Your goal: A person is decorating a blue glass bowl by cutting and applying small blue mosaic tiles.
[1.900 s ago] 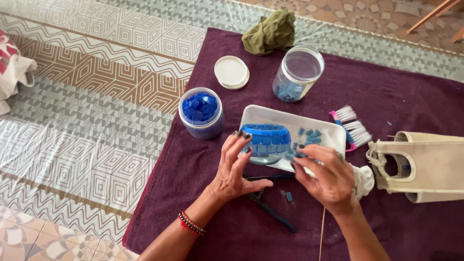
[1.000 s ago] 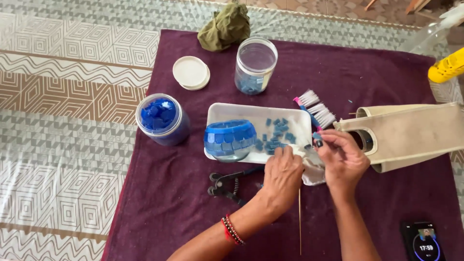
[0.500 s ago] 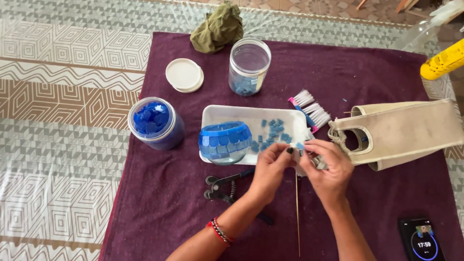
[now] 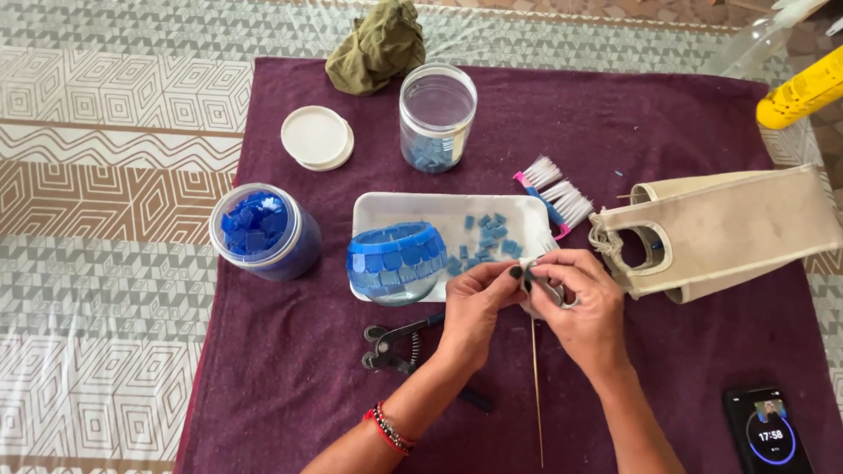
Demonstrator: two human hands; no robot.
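My left hand (image 4: 472,307), with a red bead bracelet at the wrist, and my right hand (image 4: 587,307) meet just below the right front corner of a white tray (image 4: 378,211). Both pinch a small whitish object (image 4: 533,283); what it is I cannot tell. A thin wooden stick (image 4: 536,386) runs down from between the hands. In the tray lie several loose light blue tiles (image 4: 487,235) and a glass bowl (image 4: 395,261) covered in blue mosaic tiles, on its side. Black nippers (image 4: 397,342) lie left of my left wrist.
All of this rests on a purple cloth (image 4: 667,132) over a patterned mat. A jar of dark blue tiles (image 4: 260,230), a clear jar (image 4: 436,114), a white lid (image 4: 316,137), an olive rag (image 4: 378,39), brushes (image 4: 555,195), a beige bag (image 4: 733,228), a phone (image 4: 771,430), a yellow object (image 4: 803,88).
My hands left the tiled bowl and the tray and came together at the tray's front right corner around the small whitish object. The view shifted slightly.
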